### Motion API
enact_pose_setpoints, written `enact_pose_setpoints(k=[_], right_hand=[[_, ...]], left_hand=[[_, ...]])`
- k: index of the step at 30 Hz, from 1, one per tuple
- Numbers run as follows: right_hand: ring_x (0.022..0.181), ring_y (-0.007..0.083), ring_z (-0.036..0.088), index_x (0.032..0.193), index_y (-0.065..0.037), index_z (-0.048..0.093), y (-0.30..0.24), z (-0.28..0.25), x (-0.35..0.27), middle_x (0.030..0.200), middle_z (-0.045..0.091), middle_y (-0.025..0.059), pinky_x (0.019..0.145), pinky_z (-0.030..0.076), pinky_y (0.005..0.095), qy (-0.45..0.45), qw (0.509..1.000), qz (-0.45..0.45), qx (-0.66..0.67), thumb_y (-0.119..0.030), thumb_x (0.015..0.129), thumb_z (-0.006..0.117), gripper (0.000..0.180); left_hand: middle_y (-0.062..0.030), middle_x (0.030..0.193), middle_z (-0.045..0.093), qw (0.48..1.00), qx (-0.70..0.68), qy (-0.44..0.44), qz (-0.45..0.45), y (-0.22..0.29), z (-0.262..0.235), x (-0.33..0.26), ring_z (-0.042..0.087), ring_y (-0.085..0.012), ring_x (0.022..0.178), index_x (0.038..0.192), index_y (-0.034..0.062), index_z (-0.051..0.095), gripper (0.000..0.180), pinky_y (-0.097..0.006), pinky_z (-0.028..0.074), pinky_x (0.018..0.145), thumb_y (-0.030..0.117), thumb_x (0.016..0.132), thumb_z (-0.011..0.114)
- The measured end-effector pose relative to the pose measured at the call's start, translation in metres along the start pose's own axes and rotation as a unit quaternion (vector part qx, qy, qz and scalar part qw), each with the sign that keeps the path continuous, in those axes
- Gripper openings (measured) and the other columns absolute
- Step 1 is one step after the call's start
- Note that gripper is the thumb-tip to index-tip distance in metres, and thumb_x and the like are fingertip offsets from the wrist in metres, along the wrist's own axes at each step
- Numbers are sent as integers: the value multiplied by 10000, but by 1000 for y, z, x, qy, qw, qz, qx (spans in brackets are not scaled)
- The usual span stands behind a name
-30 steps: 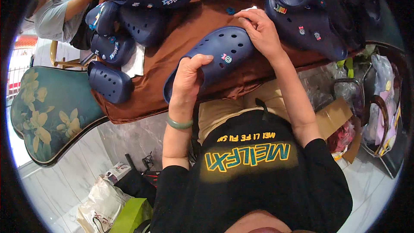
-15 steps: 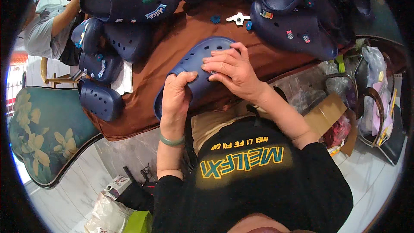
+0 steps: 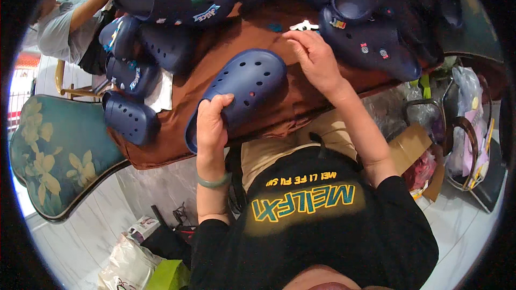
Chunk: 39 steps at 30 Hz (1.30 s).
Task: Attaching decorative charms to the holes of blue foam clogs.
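Observation:
A navy-blue foam clog (image 3: 244, 78) with round vent holes is tilted above the brown cloth, toe pointing up and right. My left hand (image 3: 212, 121) grips it near the heel opening, thumb on top. A small reddish spot shows in one of its holes. Off the clog's toe, my right hand (image 3: 317, 62) is over the cloth with its fingertips drawn together; anything between them is too small to make out. Close beyond these fingers lie a white animal-shaped charm (image 3: 303, 25) and a small blue charm (image 3: 274, 27).
More navy clogs with charms are heaped at the back left (image 3: 177, 0) and back right (image 3: 360, 43). A plain clog (image 3: 129, 118) sits at the left table edge. A floral chair back (image 3: 59, 161) stands left, a cardboard box (image 3: 414, 147) right. Another person's arm shows far left.
My right hand has left the clog's top and moved up and right toward the charms. A swirl charm seen under its fingers no longer shows on the clog. My left hand keeps its grip.

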State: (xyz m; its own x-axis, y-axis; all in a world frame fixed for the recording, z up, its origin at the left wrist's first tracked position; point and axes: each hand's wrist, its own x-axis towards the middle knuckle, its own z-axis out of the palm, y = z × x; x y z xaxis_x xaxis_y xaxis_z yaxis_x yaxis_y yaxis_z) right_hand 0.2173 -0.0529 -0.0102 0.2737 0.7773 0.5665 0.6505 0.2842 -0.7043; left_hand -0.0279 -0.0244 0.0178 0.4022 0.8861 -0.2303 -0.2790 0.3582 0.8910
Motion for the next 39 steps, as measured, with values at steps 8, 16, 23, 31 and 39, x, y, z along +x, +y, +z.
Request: enact_pose_setpoints(k=[8, 16, 23, 31, 39], right_hand=[[1090, 293, 503, 1165, -56, 587, 21, -5, 18, 1198, 553, 93, 949, 386, 433, -94, 890, -137, -425, -73, 788, 593, 377], [1019, 296, 528, 937, -40, 623, 33, -4, 42, 996, 587, 130, 1023, 290, 525, -208, 793, -111, -562, -103, 770, 599, 180], [818, 265, 623, 963, -56, 629, -16, -14, 41, 910, 586, 94, 673, 508, 364, -115, 960, -65, -249, -137, 790, 710, 207], [850, 275, 629, 950, -54, 648, -69, 23, 29, 921, 618, 104, 728, 527, 354, -184, 970, -159, -16, -32, 738, 705, 220], [841, 263, 632, 909, -47, 651, -72, 46, 26, 907, 625, 94, 723, 534, 354, -220, 949, -225, 15, -42, 712, 718, 208]], left_hand=[[-102, 981, 676, 991, -109, -54, -60, -7, -9, 4, 639, -191, 914, 1026, -64, 638, 287, -314, 482, 874, 34, 765, 570], [-95, 1067, 646, 990, -98, -89, -40, -8, -10, 0, 606, -189, 992, 1099, -38, 598, 417, -315, 458, 910, 12, 686, 596], [-70, 1063, 625, 991, -86, -97, -21, -9, -9, -4, 579, -175, 988, 1107, -16, 588, 469, -300, 447, 897, -3, 638, 597], [-32, 1004, 599, 992, -44, -110, -33, -6, -7, -11, 559, -147, 934, 1095, 16, 578, 480, -273, 457, 837, 9, 616, 620], [-16, 957, 572, 994, -28, -101, -42, -8, -10, -13, 542, -123, 895, 1065, 25, 562, 442, -257, 455, 785, 20, 628, 627]])
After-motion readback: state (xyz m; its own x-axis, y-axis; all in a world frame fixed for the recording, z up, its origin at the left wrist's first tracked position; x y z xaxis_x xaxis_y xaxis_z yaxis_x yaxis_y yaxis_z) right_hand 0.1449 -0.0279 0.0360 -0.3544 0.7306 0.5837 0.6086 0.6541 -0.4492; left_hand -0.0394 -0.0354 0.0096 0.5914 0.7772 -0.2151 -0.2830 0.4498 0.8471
